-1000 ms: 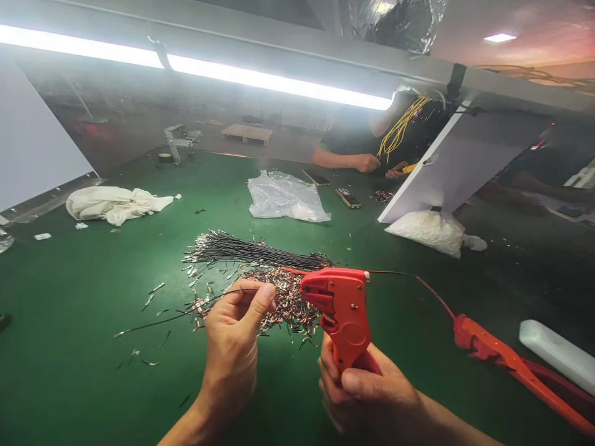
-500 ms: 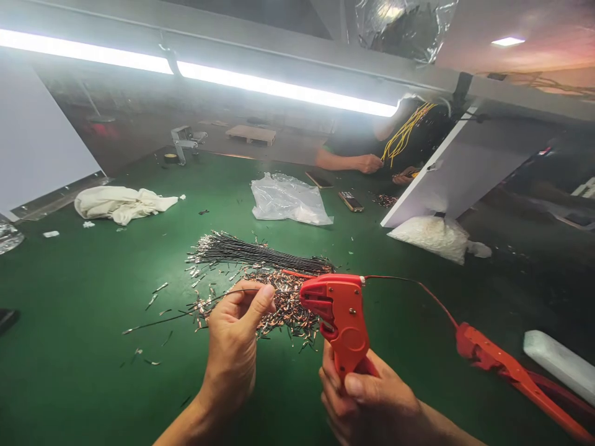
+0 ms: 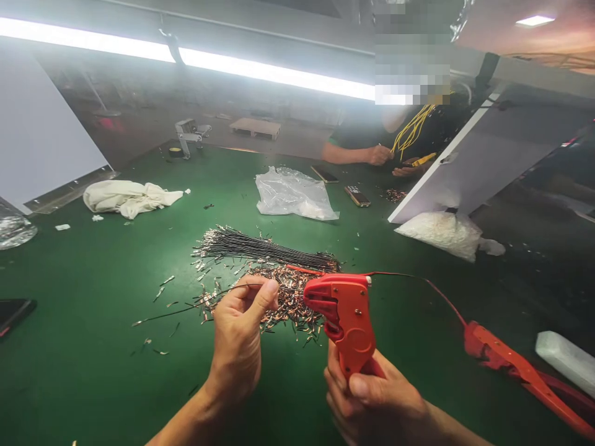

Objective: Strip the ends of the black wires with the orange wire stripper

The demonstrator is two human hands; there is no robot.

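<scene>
Between thumb and fingers, my left hand [image 3: 244, 328] pinches a thin black wire [image 3: 170, 314]. One end of the wire trails off to the left; the other reaches toward the jaws of a red wire stripper [image 3: 346, 313]. Whether it lies inside the jaws I cannot make out. My right hand [image 3: 372, 396] is wrapped around the stripper's handles, holding it upright. Behind the hands lies a bundle of black wires [image 3: 264, 248] with metal tips at the left. A heap of short wire scraps [image 3: 290, 303] with copper ends sits in front of the bundle.
On the green table [image 3: 93, 371] lie a second red hand tool [image 3: 506, 356], a clear plastic bag [image 3: 295, 192], a bag of white bits [image 3: 441, 232], a cream cloth [image 3: 130, 197] and a dark phone [image 3: 16, 313]. Across the table, a co-worker's hands [image 3: 381, 155] hold yellow wires [image 3: 413, 130].
The view has shifted slightly, so everything sits a little further right. My hands keep the same hold on wire and stripper. More of the dark phone shows at the left edge.
</scene>
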